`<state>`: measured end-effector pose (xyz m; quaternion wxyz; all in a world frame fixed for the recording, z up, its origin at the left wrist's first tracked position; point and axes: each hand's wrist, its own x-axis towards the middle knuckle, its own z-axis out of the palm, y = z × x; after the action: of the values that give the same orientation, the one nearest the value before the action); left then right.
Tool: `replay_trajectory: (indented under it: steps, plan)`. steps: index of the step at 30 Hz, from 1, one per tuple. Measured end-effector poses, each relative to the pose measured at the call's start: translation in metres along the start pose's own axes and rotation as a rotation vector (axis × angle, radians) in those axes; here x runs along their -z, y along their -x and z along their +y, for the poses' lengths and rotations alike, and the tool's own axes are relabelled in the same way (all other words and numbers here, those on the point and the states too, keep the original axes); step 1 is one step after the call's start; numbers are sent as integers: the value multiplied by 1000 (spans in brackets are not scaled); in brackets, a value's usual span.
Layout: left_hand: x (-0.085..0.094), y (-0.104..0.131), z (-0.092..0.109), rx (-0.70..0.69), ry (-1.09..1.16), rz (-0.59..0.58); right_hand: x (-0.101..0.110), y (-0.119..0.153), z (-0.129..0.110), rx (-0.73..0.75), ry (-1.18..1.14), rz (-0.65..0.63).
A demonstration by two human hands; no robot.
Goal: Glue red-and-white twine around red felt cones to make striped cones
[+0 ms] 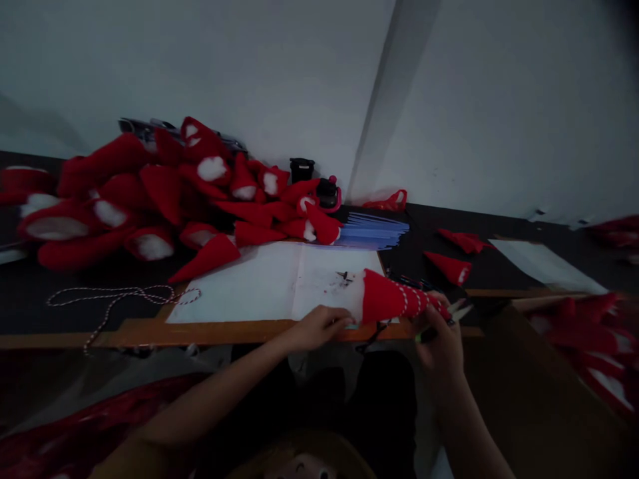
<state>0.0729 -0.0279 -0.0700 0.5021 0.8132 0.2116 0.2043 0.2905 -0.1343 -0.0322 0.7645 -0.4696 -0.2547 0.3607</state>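
Note:
A red felt cone (384, 297) with white stuffing (356, 296) at its wide end lies sideways above the table's front edge. Red-and-white twisted cord (407, 301) winds around it toward the tip. My right hand (442, 339) is closed around the narrow end and also holds small scissors (462, 311), their blades pointing right. At the stuffed end, my left hand (319, 327) has its finger and thumb bent close together beside the white stuffing. Whatever is between those fingertips is too dark to make out. Under the cone is a white sheet (249, 279).
Many stuffed red cones (170, 193) are heaped at the left back. Loose twisted cord (112, 293) lies front left. Blue strips (372, 229), a black container (302, 169) and red pieces (449, 267) sit toward the back. A cardboard box (539, 386) stands at right.

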Motion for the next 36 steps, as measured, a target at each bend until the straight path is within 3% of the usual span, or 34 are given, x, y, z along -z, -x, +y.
replay_trajectory:
  steps: [4,8,12,17,28,32,36]
  plan:
    - [-32,39,-6,15,-355,-19,0,-23,3,2,-21,179]
    - [-43,78,1,20,-650,-131,6,-40,11,128,46,219]
    - [-28,103,18,-9,-721,-197,9,-45,19,267,145,225]
    - [6,114,38,-14,-653,-124,8,-40,23,355,250,196]
    - [44,102,84,-164,-619,64,11,-28,23,379,386,94]
    - [69,78,101,-237,-577,123,8,-22,18,367,439,2]
    - [99,39,112,-276,-535,192,12,-20,19,348,473,-118]
